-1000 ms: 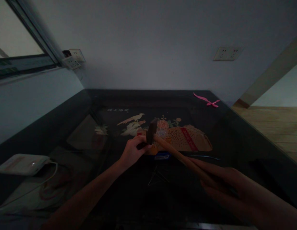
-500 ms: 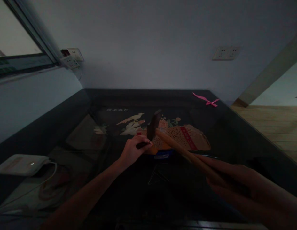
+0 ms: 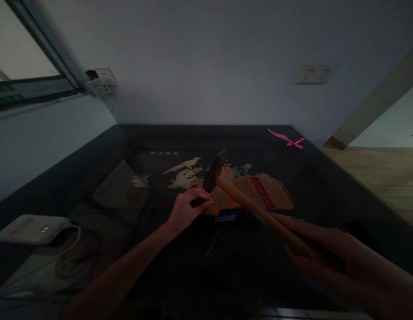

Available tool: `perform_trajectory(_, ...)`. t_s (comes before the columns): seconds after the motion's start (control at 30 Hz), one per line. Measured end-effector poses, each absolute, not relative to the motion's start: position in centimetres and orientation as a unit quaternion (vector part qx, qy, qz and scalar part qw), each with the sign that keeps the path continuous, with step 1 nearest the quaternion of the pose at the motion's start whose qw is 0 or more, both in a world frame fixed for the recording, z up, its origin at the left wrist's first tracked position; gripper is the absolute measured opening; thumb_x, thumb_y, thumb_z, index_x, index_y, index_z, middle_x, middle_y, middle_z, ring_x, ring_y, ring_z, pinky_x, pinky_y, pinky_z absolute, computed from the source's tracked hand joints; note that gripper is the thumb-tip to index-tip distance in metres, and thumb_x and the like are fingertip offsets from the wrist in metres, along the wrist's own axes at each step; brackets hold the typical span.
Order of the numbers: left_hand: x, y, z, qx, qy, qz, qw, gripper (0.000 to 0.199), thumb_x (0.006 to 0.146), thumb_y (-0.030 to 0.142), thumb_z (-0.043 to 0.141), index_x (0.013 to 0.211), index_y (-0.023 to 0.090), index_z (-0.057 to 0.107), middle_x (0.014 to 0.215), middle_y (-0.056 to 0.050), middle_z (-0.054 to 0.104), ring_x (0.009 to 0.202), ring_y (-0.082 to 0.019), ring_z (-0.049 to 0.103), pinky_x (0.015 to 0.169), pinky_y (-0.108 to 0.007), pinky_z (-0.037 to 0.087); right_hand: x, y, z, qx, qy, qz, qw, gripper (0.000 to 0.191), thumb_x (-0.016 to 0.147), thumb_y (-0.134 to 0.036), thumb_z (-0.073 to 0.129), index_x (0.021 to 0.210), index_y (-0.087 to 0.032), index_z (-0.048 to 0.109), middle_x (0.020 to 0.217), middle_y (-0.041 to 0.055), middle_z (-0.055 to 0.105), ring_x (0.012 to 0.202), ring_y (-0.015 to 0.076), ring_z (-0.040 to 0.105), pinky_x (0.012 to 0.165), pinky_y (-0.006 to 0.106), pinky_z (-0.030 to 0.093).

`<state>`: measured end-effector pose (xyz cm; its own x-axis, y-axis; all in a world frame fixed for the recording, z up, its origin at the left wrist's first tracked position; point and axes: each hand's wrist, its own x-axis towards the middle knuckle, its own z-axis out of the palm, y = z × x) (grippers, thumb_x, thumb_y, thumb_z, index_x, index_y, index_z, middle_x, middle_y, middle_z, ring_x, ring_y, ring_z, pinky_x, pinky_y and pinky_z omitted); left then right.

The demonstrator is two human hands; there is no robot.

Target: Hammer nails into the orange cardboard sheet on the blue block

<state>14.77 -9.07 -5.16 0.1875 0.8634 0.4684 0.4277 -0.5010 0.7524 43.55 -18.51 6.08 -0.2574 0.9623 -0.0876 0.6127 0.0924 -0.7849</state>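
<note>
Head view, and up had come the hammer (image 3: 214,172)! Its dark head sat a little higher than it did a second ago, tilted above the left hand (image 3: 183,208), and that opened a bit more room over those fingertips. The right hand (image 3: 329,249) had a firm grasp on the wooden handle (image 3: 248,205), which slanted down from the head toward the right forearm. Over on the left, steady as you like, thumb and forefinger were pinched together just beside the hammer head, at the left end of the tan dotted piece (image 3: 242,187); in this dim light, I couldn't tell what, if anything, was between them. That dotted piece lay flat across the middle of the dark table (image 3: 173,275), a red band (image 3: 262,192) crossing it, with a blue item (image 3: 226,217) peeking out along its near edge. Nearer the person, some thin metal pieces (image 3: 211,246) lay on the tabletop! Far off to the right rested a pink ribbon (image 3: 294,143), while a white device (image 3: 33,229) with its cable sat away to the left.
</note>
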Motion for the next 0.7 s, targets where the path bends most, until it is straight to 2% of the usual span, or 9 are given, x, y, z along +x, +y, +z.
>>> perform_trajectory(0.17, 14.94, -9.06, -5.28, 0.735, 0.454, 0.453, 0.219, 0.007, 0.08, 0.023, 0.068, 0.075, 0.018, 0.068, 0.083, -0.004, 0.072, 0.077, -0.016, 0.067, 0.072, -0.027, 0.056, 43.56, -18.26, 5.28, -0.531, -0.714, 0.395, 0.229, 0.049, 0.084, -0.038, 0.059, 0.133, -0.03, 0.059, 0.115, 0.0052, 0.073, 0.097, 0.0265, 0.069, 0.083, 0.038, 0.057)
perform_trajectory(0.37, 14.85, -9.11, -5.35, 0.733, 0.459, 0.454, 0.214, 0.007, 0.08, 0.024, 0.068, 0.078, 0.018, 0.068, 0.083, -0.005, 0.073, 0.078, -0.017, 0.067, 0.075, -0.029, 0.056, 43.51, -18.29, 5.86, -0.534, -0.712, 0.403, 0.214, 0.051, 0.085, -0.042, 0.06, 0.134, -0.031, 0.057, 0.111, 0.0053, 0.075, 0.092, 0.0256, 0.071, 0.077, 0.037, 0.06)
perform_trajectory(0.5, 14.8, -9.1, -5.28, 0.744, 0.442, 0.454, 0.211, 0.003, 0.081, 0.02, 0.067, 0.078, 0.019, 0.069, 0.084, -0.003, 0.073, 0.08, -0.017, 0.067, 0.077, -0.029, 0.056, 43.15, -18.27, 6.06, -0.502, -0.729, 0.419, 0.202, 0.047, 0.087, -0.038, 0.057, 0.134, -0.034, 0.056, 0.112, 0.0029, 0.074, 0.094, 0.0243, 0.071, 0.083, 0.037, 0.058)
perform_trajectory(0.7, 14.86, -9.18, -5.25, 0.74, 0.442, 0.457, 0.219, 0.003, 0.079, 0.018, 0.07, 0.078, 0.017, 0.067, 0.083, -0.004, 0.072, 0.081, -0.018, 0.068, 0.077, -0.029, 0.055, 43.59, -18.71, 5.85, -0.567, -0.702, 0.37, 0.221, 0.053, 0.082, -0.044, 0.063, 0.133, -0.031, 0.059, 0.115, 0.0051, 0.073, 0.098, 0.0267, 0.07, 0.087, 0.039, 0.056)
